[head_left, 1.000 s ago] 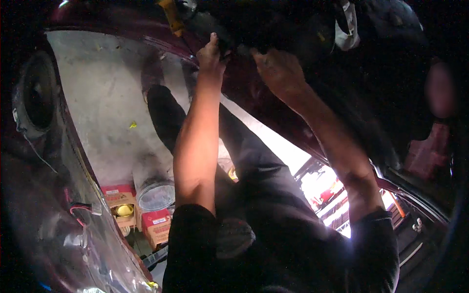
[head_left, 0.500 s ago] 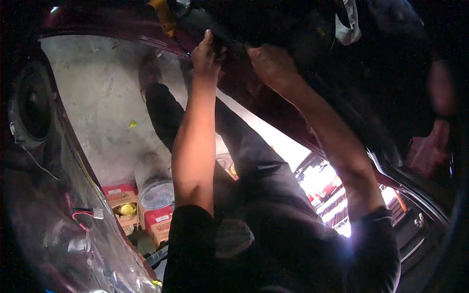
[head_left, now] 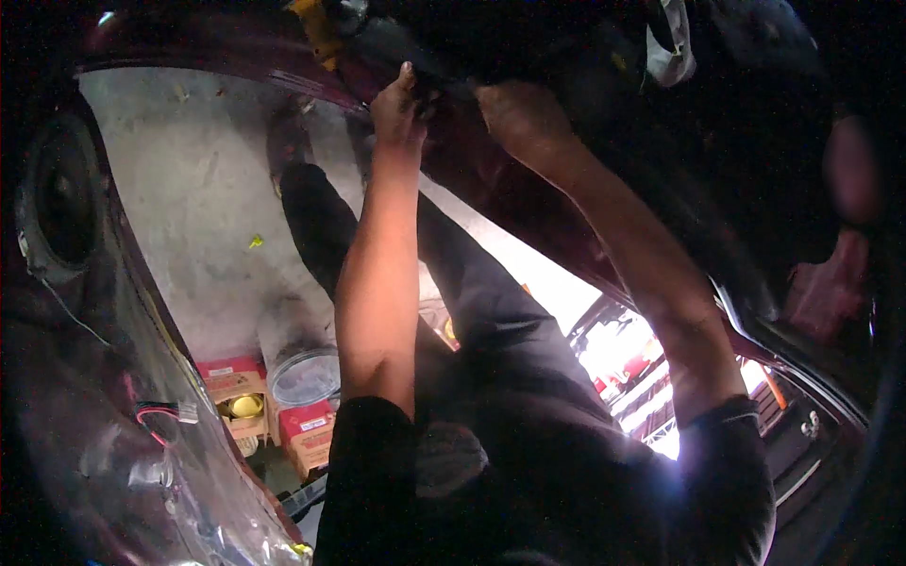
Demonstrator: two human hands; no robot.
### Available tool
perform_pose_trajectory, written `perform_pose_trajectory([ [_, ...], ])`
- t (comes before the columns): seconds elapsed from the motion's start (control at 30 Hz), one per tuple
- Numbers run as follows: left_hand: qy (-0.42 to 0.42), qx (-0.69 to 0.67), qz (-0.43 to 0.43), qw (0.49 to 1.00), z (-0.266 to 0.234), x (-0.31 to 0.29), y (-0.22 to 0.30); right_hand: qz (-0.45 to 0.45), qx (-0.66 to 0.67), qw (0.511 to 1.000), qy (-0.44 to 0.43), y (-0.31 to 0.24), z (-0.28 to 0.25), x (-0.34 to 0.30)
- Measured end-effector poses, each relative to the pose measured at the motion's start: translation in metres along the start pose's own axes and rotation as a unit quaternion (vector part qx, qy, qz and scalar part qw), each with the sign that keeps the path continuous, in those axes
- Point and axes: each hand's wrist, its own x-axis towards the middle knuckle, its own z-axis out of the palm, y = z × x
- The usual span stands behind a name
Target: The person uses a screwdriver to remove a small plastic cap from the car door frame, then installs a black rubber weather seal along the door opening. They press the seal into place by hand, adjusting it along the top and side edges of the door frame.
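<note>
Both my arms reach up across the view to a dark area beside the maroon car sill [head_left: 226, 52]. My left hand [head_left: 398, 108] is closed, its thumb pointing up, and what its fingers hold is lost in shadow. A little to its right, my right hand [head_left: 524, 118] is curled into a fist, knuckles up. Something dark seems to lie between the two hands, but its kind cannot be made out. Just left of my left hand, a yellow-orange tool-like object [head_left: 317, 33] rests by the sill.
At left stands an opened car door with a round speaker [head_left: 64, 193], clear plastic film [head_left: 203, 500] and a loose wire connector [head_left: 187, 412]. Red and brown boxes [head_left: 307, 434] and a round clear container [head_left: 304, 377] are on the concrete floor [head_left: 189, 189]. A door-frame edge [head_left: 793, 363] curves at right.
My right hand has shifted very slightly to the left and up. My left hand stays almost in place, both hands still closed.
</note>
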Motion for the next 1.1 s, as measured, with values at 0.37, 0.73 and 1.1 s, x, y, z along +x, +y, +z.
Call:
perform_pose_trajectory([
  [0.37, -0.002, -0.004, -0.017, 1.000, -0.007, 0.003, -0.002, -0.098, -0.049, 0.991, -0.073, 0.022, -0.012, 0.022],
  [0.73, -0.026, -0.002, -0.074, 0.997, -0.020, 0.011, -0.006, -0.003, -0.028, 0.998, -0.053, 0.003, -0.011, -0.003],
  [1.1, 0.005, -0.050, -0.054, 0.997, -0.011, 0.004, -0.005, 0.058, 0.104, 0.993, 0.015, -0.004, 0.024, 0.016],
])
